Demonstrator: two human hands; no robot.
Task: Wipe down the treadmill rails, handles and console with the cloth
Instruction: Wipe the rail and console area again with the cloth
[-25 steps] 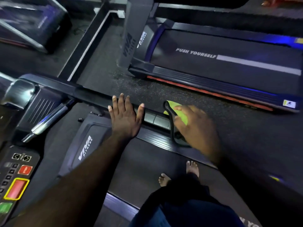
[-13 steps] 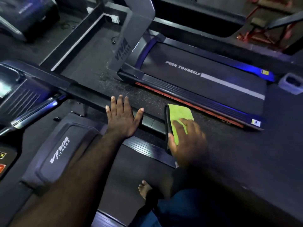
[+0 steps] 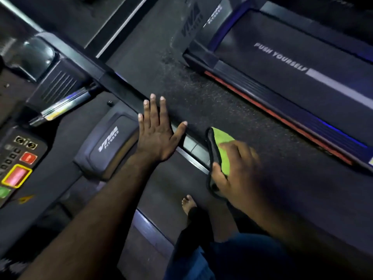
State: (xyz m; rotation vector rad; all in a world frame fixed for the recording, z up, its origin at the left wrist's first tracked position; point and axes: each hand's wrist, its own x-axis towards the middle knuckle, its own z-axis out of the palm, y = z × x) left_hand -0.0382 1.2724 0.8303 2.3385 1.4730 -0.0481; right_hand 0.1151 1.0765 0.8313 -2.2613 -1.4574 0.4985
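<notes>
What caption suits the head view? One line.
Right hand grips green cloth on treadmill side rail; left hand spread flat beside it.

Dim, blue glints, motion blur, wide-angle warp

Ungloved left grip (image 3: 157, 138) and right grip (image 3: 236, 172), bare forearms (image 3: 105, 199), blue garment (image 3: 232, 259), dark trouser leg (image 3: 198, 225), bare foot (image 3: 188, 203)

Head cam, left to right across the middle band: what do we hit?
console → motor cover → left hand → cloth. Right hand is left out: it overlaps the cloth it holds.
</notes>
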